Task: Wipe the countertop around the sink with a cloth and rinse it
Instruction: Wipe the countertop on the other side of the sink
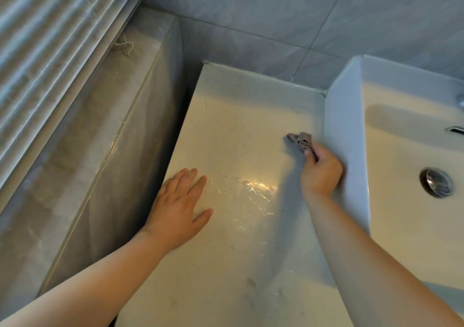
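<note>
**One cloth (301, 142), bunched against the sink (345, 125) wall**

At the far left hangs one slatted blind (50, 50), and below it runs one grey stone ledge (100, 151). Next comes the left hand (179, 208), one of two in view. Its fingers are straight and slightly spread, and the palm lies flat on the pale countertop (238, 115) near its left edge. It holds nothing.

Just right of that hand, one wet patch (256, 188) glints on the countertop. The surface there is probably slick, so a braced palm could slide.

Further right is the single cloth, small and grey. It is crumpled into a wad on the countertop, just beside the sink's outer wall. The right hand (321, 173) grips its near end with curled fingers, and the knuckles sit close to that wall.

The cloth looks light, soft and limp, with no stiffness of its own. It will likely follow whatever the fingers press it into, including the seam where the sink meets the countertop. Whether it is damp cannot be told. Held as a wad it covers only a narrow strip. Opened flat under the palm, it would likely wipe more at each pass.

At the right stands one white rectangular sink, raised above the countertop. It has one round metal drain (437, 182), and one tap (455, 129) is partly cut off at the edge.
</note>
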Demonstrator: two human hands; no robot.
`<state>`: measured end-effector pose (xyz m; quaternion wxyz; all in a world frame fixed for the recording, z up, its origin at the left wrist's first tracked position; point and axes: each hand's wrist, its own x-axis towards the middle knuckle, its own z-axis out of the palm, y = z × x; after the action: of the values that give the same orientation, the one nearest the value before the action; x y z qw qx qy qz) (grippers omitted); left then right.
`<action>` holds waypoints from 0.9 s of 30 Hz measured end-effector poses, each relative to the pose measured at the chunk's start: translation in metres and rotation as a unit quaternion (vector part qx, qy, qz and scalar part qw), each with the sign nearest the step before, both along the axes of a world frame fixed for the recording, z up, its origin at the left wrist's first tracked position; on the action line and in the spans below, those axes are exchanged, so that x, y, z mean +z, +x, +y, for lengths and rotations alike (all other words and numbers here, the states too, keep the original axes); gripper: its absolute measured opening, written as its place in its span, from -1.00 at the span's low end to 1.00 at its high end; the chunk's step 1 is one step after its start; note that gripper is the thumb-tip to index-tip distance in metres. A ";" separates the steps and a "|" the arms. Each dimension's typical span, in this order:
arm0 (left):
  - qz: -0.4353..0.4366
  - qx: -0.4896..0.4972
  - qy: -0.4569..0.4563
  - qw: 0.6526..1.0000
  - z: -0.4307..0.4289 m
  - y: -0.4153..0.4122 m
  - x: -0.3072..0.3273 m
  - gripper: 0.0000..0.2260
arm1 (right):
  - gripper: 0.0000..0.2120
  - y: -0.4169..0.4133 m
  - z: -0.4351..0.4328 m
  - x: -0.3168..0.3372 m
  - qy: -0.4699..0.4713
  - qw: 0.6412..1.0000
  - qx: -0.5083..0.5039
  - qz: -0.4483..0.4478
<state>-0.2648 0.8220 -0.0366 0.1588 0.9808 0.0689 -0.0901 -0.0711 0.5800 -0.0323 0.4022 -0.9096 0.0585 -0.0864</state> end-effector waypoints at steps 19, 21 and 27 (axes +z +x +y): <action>0.008 -0.022 0.025 0.999 0.002 -0.001 -0.002 -0.35 | -0.68 -0.119 0.017 -0.012 -0.013 0.997 0.078 0.003; 0.004 -0.026 0.028 0.999 0.003 -0.001 -0.003 -0.33 | -0.68 -0.126 0.018 -0.011 0.016 0.997 0.072 0.015; -0.008 -0.029 0.019 0.999 0.004 -0.002 -0.003 -0.31 | -0.80 -0.104 0.007 0.015 0.007 0.998 -0.027 -0.051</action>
<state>-0.2668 0.8259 -0.0400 0.1381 0.9859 0.0407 -0.0854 -0.1754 0.5873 -0.0177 0.4084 -0.8993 0.0635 -0.1428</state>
